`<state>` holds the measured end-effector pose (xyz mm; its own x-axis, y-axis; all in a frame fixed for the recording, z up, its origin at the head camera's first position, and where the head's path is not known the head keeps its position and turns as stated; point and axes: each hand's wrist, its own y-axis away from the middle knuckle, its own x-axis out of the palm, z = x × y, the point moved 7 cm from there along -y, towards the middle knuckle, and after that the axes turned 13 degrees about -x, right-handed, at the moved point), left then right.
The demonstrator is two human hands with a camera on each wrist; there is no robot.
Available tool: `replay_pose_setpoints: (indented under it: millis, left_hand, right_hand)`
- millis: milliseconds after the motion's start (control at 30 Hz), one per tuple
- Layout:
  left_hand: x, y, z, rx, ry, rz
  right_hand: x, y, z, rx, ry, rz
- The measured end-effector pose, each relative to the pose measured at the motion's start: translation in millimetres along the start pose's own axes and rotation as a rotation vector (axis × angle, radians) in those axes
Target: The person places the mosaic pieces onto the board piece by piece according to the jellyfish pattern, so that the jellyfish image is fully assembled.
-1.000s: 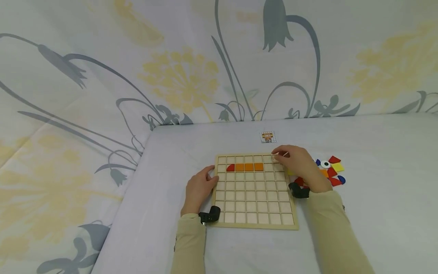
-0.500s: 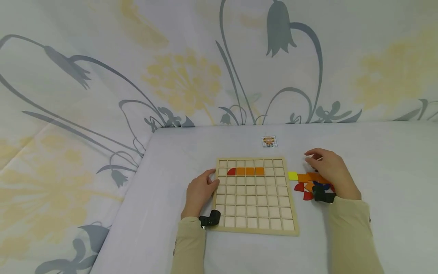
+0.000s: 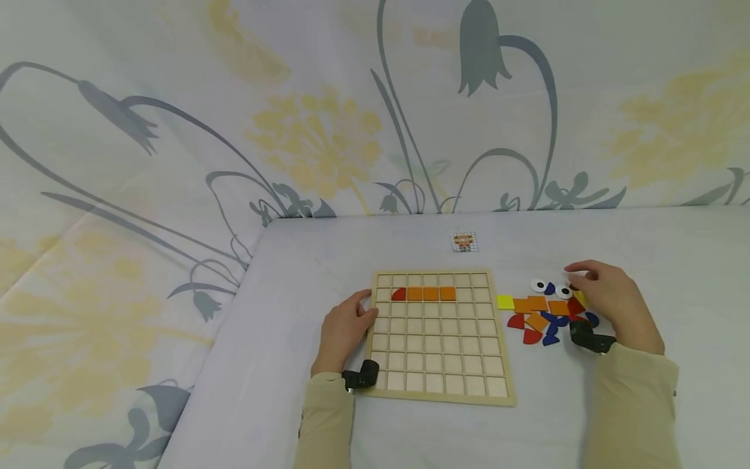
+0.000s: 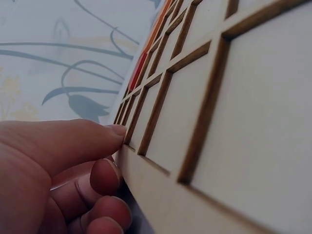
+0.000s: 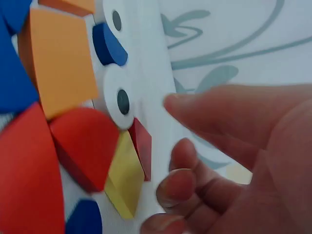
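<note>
Head view, from the near edge: two beige sleeves (image 3: 325,423) reach over a pale surface (image 3: 469,436), a black wrist camera (image 3: 588,337) at each cuff. The left hand (image 3: 342,332) is at the left edge of a wooden grid board (image 3: 420,343), which lies flat on the surface, its grip closed lightly on the rim. Left wrist view adds detail: one digit's tip on the rim, other fingers curled beside it, and the depth of the cells.

To the right of the board lies a cluster of loose pieces: blue rounded pieces (image 3: 551,341), red ones (image 3: 532,336), orange squares (image 3: 558,308), and a yellow square (image 3: 505,302) just beside the frame. The right hand (image 3: 624,306) is at the cluster's right end, its grip apart; whether it touches the surface, I cannot tell. Right wrist view shows the pieces' thick sides and more of a yellow piece (image 5: 126,175) that the hand partly covers in the head view.

Farther up, the board's second row holds a red rounded piece (image 3: 400,294) and three orange tiles (image 3: 431,294), side by side. Two white discs (image 3: 564,292) with dark centres lie along the cluster's far side. Beyond is a small printed card (image 3: 465,241), then floral cloth (image 3: 351,58).
</note>
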<state>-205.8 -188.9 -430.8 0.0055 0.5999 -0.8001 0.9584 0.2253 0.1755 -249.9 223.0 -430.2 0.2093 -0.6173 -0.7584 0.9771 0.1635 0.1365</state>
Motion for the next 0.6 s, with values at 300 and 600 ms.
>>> replay_pose_setpoints:
  millis: [300,600]
  left_hand:
    - [-0.5,0.8,1.1,-0.005,0.006,0.001]
    - [0.3,0.6,-1.2,0.003,0.001,0.003]
  right_hand:
    - [2,0.7,-14,0.018,0.002,0.035]
    - [3,-0.7,-18,0.056,-0.008,-0.020]
